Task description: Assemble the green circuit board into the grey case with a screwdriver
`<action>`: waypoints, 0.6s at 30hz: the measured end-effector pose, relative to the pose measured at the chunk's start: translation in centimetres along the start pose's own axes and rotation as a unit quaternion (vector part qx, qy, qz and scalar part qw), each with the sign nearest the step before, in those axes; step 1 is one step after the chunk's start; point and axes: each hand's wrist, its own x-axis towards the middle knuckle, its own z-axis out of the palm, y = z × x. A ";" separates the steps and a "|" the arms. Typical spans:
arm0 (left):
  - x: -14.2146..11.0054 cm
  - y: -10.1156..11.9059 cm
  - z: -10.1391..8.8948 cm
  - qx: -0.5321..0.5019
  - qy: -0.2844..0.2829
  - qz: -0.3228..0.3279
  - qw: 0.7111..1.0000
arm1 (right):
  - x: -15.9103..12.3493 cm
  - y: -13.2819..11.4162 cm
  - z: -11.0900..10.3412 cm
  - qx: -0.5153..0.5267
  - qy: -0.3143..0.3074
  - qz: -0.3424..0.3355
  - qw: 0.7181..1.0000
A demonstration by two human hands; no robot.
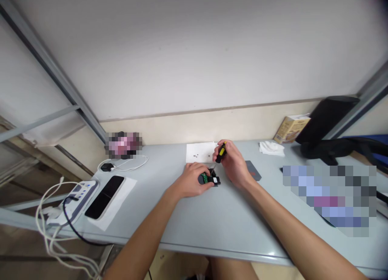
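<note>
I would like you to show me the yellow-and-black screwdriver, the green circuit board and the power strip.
Yellow-and-black screwdriver [222,152]: head view, yellow part of its handle.
Green circuit board [205,177]: head view, its exposed green surface.
Power strip [73,205]: head view, its white top face.

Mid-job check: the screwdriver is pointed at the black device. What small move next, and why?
Probably settle the tip of the screwdriver squarely on the black device before turning. The right hand angles the shaft down towards it, the left hand holds the device with its green board exposed, and tip contact is too small to confirm.
</note>
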 end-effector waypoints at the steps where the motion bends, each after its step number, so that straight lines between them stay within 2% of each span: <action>1: 0.0 0.0 0.0 -0.004 0.001 0.001 1.000 | 0.0 -0.1 -0.1 0.000 0.006 0.001 1.000; 5: 0.0 -0.2 0.1 -0.015 0.001 0.006 1.000 | 0.1 -0.2 -0.7 0.032 0.014 0.027 0.999; 9: 0.1 -0.4 0.2 -0.025 -0.001 0.009 1.000 | 0.0 -0.5 -0.8 0.095 -0.018 0.069 0.993; 18: 0.1 -0.3 0.1 -0.035 -0.013 0.005 0.999 | 0.1 -0.8 -0.6 0.151 -0.028 0.106 0.982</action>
